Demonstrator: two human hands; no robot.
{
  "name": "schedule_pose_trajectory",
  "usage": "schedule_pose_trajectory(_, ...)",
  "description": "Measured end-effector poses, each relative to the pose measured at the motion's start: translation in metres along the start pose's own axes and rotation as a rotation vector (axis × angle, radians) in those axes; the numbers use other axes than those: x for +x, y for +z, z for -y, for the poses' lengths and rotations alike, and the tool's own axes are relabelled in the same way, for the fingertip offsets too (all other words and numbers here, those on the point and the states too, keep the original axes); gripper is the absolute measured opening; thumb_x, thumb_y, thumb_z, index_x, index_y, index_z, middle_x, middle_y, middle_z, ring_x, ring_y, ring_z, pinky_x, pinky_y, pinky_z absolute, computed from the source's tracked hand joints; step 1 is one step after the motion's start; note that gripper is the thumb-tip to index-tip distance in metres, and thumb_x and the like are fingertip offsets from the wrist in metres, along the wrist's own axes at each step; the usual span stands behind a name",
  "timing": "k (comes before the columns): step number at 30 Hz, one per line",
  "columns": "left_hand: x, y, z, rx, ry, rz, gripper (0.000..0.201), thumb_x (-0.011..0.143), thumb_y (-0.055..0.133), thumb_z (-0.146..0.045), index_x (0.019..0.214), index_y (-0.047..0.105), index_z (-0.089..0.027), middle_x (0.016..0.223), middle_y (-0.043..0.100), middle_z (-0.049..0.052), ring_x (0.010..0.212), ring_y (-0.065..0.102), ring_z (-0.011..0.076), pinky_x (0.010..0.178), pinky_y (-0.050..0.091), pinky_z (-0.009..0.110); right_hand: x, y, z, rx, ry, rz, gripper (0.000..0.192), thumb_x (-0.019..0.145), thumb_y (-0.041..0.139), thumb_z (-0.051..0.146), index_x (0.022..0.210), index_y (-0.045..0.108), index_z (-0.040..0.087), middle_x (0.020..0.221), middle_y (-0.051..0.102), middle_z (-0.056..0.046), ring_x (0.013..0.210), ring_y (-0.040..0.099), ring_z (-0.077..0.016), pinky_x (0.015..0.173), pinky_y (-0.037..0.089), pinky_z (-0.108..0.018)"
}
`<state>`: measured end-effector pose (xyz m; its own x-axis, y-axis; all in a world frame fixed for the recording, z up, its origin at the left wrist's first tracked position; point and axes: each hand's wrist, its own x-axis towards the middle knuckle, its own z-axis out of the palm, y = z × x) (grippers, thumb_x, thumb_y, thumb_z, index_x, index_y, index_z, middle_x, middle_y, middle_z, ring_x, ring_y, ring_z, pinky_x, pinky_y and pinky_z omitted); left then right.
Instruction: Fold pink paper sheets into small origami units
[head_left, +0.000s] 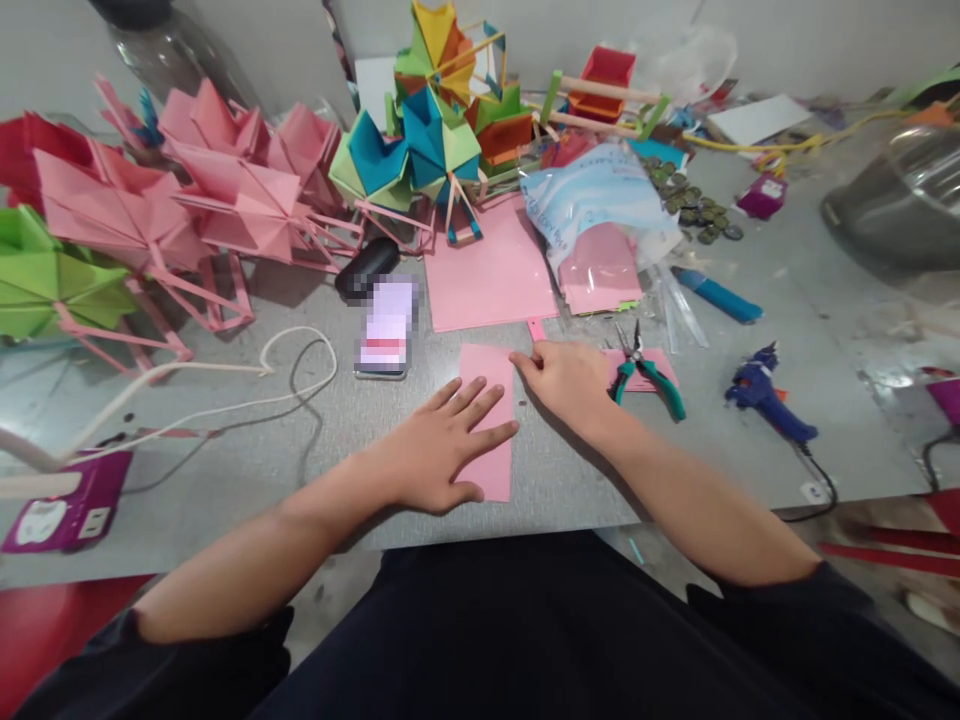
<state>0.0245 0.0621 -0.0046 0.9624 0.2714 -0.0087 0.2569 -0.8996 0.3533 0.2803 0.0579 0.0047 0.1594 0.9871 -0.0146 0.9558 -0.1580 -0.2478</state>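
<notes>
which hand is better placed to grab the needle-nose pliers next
Probably the right hand: it is close beside the needle-nose pliers, while the left hand lies spread partly over the pink paper sheet, farther away.

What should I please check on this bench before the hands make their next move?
1. Pink paper lying flat on the bench: ok, as far as the visible part shows.
2. Left hand steadying the paper: ok, palm down with fingers spread over it.
3. Right hand gripping the paper: cannot tell; the thumb is at its upper right edge.
4. Pliers off this paper: ok, they lie to its right, beyond the right hand.
5. Phone off the paper: ok, it lies apart, to the left.
6. Glue gun cold: cannot tell.
</notes>
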Motion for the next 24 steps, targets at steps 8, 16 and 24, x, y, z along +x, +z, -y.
schedule_pose_trajectory(8, -0.003, -0.011, 0.001, -0.026, 0.037, 0.053, 0.094, 0.087, 0.082, -0.061, 0.167, 0.049, -0.025, 0.182, 0.029, 0.021, 0.168, 0.026, 0.0511, 0.133, 0.021, 0.073, 0.004, -0.003, -0.002, -0.024, 0.045, 0.000, 0.043, 0.108, 0.054, 0.053, 0.087, 0.074, 0.023, 0.088, 0.077, -0.012, 0.081, 0.066, -0.0288, 0.067, 0.032, -0.037)
schedule_pose_trajectory(16, -0.001, -0.015, 0.011, 0.030, -0.037, 0.033, 0.082, 0.095, 0.078, -0.057, 0.164, 0.051, -0.022, 0.180, 0.035, 0.023, 0.167, 0.034, 0.0422, 0.136, 0.025, 0.061, -0.001, -0.001, -0.015, -0.061, -0.116, -0.115, 0.025, 0.108, 0.048, 0.027, 0.116, 0.071, 0.020, 0.113, 0.076, -0.016, 0.095, 0.070, -0.0322, 0.074, 0.044, -0.040)
schedule_pose_trajectory(24, 0.000, -0.011, 0.011, 0.115, -0.163, 0.011, 0.075, 0.102, 0.071, -0.058, 0.163, 0.050, -0.019, 0.179, 0.034, 0.026, 0.167, 0.033, 0.0447, 0.134, 0.033, 0.060, -0.013, -0.003, -0.027, 0.086, -0.222, -0.076, 0.029, 0.099, 0.050, 0.012, 0.122, 0.064, 0.021, 0.109, 0.076, -0.013, 0.098, 0.074, -0.0325, 0.083, 0.052, -0.044)
